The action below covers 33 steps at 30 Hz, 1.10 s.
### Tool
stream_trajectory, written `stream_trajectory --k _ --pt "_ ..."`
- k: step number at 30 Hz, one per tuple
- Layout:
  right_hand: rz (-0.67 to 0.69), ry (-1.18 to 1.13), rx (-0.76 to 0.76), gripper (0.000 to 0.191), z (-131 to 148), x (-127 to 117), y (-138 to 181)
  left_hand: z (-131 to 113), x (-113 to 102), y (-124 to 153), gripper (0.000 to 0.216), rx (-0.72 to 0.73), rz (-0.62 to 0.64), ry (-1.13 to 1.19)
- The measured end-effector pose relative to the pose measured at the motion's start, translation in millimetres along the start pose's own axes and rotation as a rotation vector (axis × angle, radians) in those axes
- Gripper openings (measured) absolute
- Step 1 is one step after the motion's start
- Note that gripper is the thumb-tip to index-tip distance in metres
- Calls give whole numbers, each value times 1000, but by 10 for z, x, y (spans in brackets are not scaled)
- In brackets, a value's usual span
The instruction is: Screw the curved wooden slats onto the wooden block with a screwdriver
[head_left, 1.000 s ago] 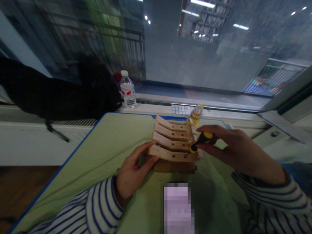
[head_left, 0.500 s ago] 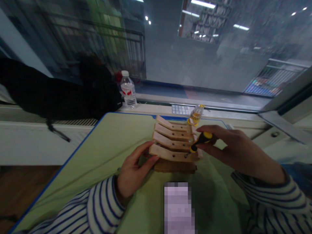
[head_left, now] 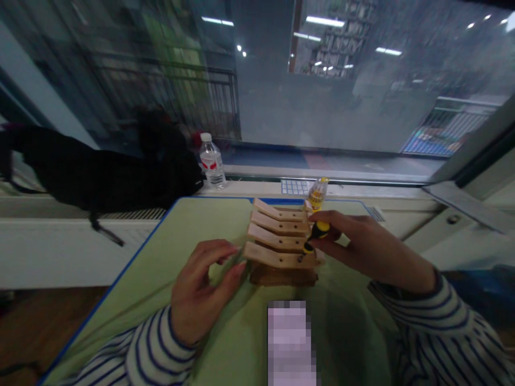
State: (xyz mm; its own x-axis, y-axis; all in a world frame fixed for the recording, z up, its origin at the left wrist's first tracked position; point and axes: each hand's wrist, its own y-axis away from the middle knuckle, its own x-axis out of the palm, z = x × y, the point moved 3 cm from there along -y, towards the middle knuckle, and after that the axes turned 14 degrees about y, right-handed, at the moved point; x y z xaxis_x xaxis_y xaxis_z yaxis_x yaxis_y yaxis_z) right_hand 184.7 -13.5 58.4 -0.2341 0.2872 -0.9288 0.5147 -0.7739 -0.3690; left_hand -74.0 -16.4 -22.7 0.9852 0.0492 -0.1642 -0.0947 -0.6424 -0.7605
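On the green-topped table stands a wooden piece with several bent slats, each with dark screw holes, above a brown wooden base. My right hand grips a short yellow-and-black screwdriver; its tip points down at a hole near the right end of the front slat. To the left, my left hand is open, thumb and fingers apart, close to the slats' left ends but holding nothing.
A phone, its screen blurred out, lies in front of the wooden piece. Behind stand a yellow-capped bottle and, on the sill, a water bottle. A black bag rests at the left by the window.
My left hand has let go of the slats' left end and moved left, its fingers opening. My right hand keeps the screwdriver at the front slat. The view has shifted slightly.
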Motion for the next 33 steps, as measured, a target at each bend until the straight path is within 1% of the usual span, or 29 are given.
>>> stream_trajectory --k 2,3,5,7,8,10,13,16,20,24,27,33 --pt "-23 7 -15 31 5 15 -7 -210 34 -185 23 2 75 -9" --pt "-36 12 -21 31 7 21 -9 -305 75 -292 20 -30 120 -20" --pt "-65 33 -24 31 7 24 -14 -437 199 -500 15 -146 234 -43" --pt "-63 60 -18 33 12 25 -23 -477 367 -651 21 -273 424 -38" --pt "-47 71 -12 33 16 26 -30 -467 443 -701 23 -319 498 -37" --pt "-12 88 6 34 30 27 -46 -411 581 -751 27 -367 619 -17" --pt "15 76 33 34 60 24 -60 -307 718 -753 25 -370 660 8" --pt "23 58 45 32 90 21 -60 -245 805 -716 21 -370 656 34" --pt "-14 96 53 30 106 12 -52 -200 880 -677 19 -396 650 47" --pt "-36 127 64 32 107 18 -52 -147 913 -661 20 -452 625 18" --pt "-33 123 77 31 112 25 -59 -136 913 -662 21 -462 604 28" --pt "-20 100 77 28 121 4 -51 -154 915 -660 20 -446 655 13"
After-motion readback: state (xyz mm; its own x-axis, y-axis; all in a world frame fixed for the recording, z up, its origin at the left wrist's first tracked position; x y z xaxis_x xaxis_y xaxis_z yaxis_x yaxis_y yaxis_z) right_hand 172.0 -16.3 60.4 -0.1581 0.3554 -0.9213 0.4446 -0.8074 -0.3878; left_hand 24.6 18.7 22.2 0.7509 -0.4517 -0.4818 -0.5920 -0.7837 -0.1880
